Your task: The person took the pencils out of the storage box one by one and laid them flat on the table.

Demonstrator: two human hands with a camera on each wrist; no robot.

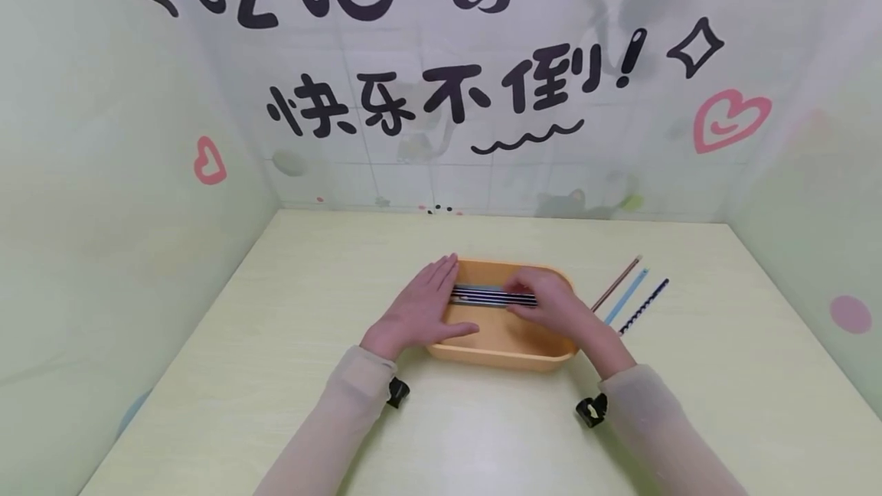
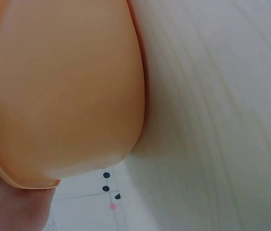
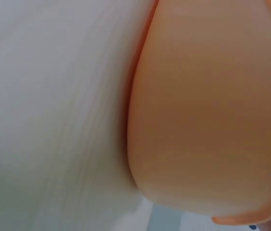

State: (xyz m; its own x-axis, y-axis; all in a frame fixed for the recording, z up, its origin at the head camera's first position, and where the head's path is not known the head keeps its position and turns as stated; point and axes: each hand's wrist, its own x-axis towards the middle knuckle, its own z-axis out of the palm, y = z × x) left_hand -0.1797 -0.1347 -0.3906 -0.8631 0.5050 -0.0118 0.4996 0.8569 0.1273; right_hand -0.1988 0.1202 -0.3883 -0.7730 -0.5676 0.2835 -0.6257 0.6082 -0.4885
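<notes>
An orange plastic tray stands on the table in the head view. Several pencils, dark with pale stripes, lie lengthwise inside it. My left hand rests on the tray's left end, fingers straight and thumb stretched over the inside. With curled fingers, my right hand pinches the striped pencils near their right end and covers that end. In the left wrist view the tray's outer wall fills much of the picture, with part of the left hand below its rim. The right wrist view shows mostly the outer wall.
Just right of the tray, a brown pencil, a light blue pencil and a dark spotted pencil lie slanted on the table. Printed walls enclose the table at the back and both sides.
</notes>
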